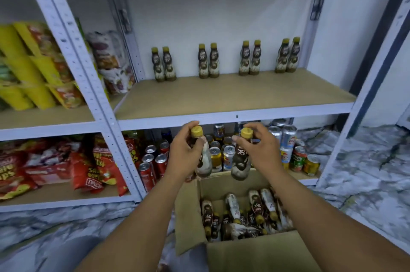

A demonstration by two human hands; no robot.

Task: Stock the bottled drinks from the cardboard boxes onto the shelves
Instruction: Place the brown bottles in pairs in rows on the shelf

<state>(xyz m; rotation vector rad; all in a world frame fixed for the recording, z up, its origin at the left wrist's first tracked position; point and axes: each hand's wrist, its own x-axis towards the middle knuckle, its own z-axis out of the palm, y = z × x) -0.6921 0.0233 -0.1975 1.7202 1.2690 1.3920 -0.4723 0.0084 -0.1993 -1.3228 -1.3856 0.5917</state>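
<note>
The left hand [186,149] is gripping a brown bottle [205,162] by the neck, its fingers [188,126] curling round just under the yellow cap and the thumb pressing on the near side. The right hand [259,147] is holding a second bottle [240,161] the same way, with the fingers wrapping the neck below the cap. Both are hanging cap-up beneath the fingers, side by side and not touching.

Below the fingers and nearer the person, an open cardboard box [255,256] is sitting on the floor, with loose bottles [244,214] lying jumbled inside it. Above and beyond the fingers, a wooden shelf [221,98] is carrying standing bottles [208,61], eight of them in four pairs along the back.

Just behind the fingers, drink cans [153,161] are standing in rows on the lower shelf. Left of the left fingers, red snack bags [93,169] are lying on the neighbouring shelf, and yellow packs [26,67] are sitting above them.
</note>
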